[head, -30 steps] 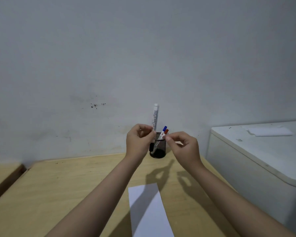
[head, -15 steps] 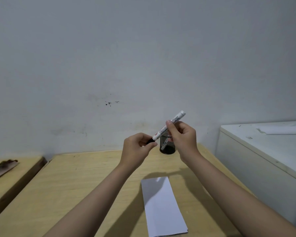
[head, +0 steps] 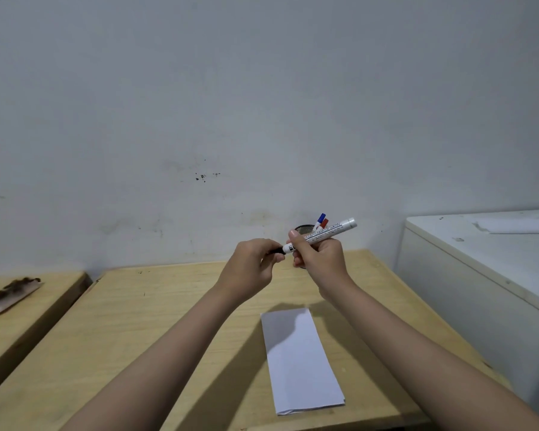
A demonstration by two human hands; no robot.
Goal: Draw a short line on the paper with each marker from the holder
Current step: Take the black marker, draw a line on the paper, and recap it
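A white marker (head: 324, 232) with a black cap is held nearly level above the table. My right hand (head: 319, 258) grips its barrel. My left hand (head: 249, 267) pinches the black cap (head: 277, 251) at its left end. Behind my right hand stands the black mesh holder (head: 304, 228) near the wall, mostly hidden, with a blue-capped marker (head: 320, 218) and a red-capped marker (head: 324, 223) sticking out. A folded white paper (head: 299, 359) lies on the wooden table (head: 156, 321) below my hands.
A white cabinet (head: 486, 269) with a white sheet on top stands to the right of the table. A second wooden table (head: 22, 312) at the left carries a brownish scrap. A grey wall runs behind.
The marker went from upright in my left hand to nearly level, with my right hand now on its barrel. My left hand shifted to the cap end. The holder's markers show again.
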